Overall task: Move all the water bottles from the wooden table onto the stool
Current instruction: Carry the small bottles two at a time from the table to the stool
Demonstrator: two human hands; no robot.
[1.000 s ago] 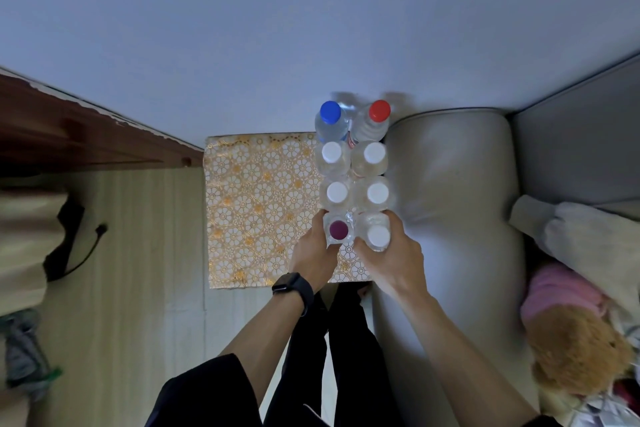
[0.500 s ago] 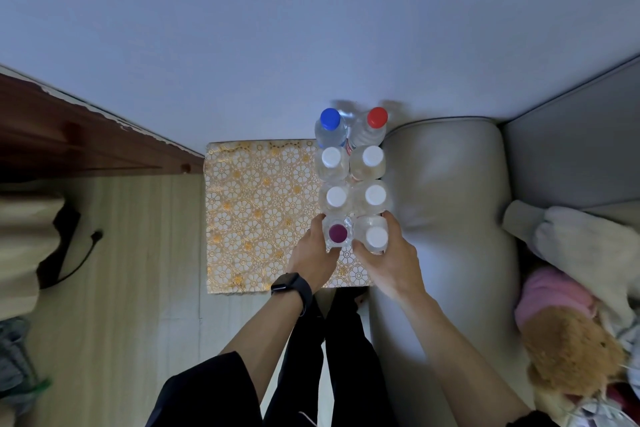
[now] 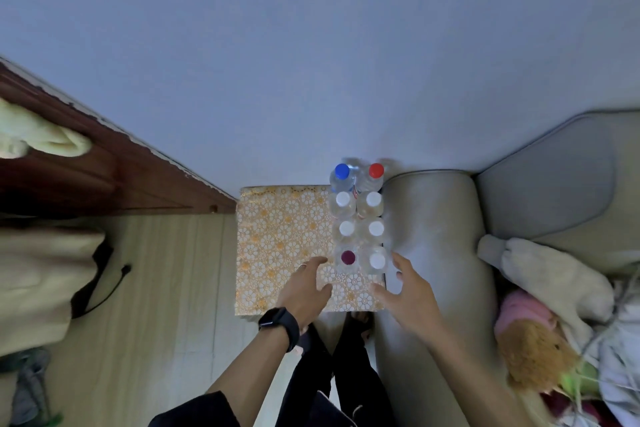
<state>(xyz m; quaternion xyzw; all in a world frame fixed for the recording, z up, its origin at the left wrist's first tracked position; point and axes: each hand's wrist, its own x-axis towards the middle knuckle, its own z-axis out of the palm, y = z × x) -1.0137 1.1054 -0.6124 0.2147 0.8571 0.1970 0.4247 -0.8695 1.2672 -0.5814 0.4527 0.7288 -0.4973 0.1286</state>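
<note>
Several clear water bottles stand upright in two tight rows along the right side of a square stool (image 3: 277, 246) covered in gold flower-patterned cloth. The far pair has a blue cap (image 3: 341, 171) and a red cap (image 3: 376, 170). The nearest pair has a dark purple cap (image 3: 348, 257) and a white cap (image 3: 376, 261). My left hand (image 3: 304, 286) hovers open just left of the purple-capped bottle, a black watch on its wrist. My right hand (image 3: 408, 291) is open just right of the white-capped bottle. Neither hand touches a bottle.
A grey sofa arm (image 3: 433, 236) butts against the stool's right side, with plush toys (image 3: 540, 350) and a cloth further right. A dark wooden ledge (image 3: 104, 170) runs at the left above pale wood flooring. A beige bag with a black strap (image 3: 52, 281) lies on the left.
Both hands have let go of the nearest two bottles and drawn back and apart, fingers spread. The bottles stay standing on the stool. The camera view has shifted.
</note>
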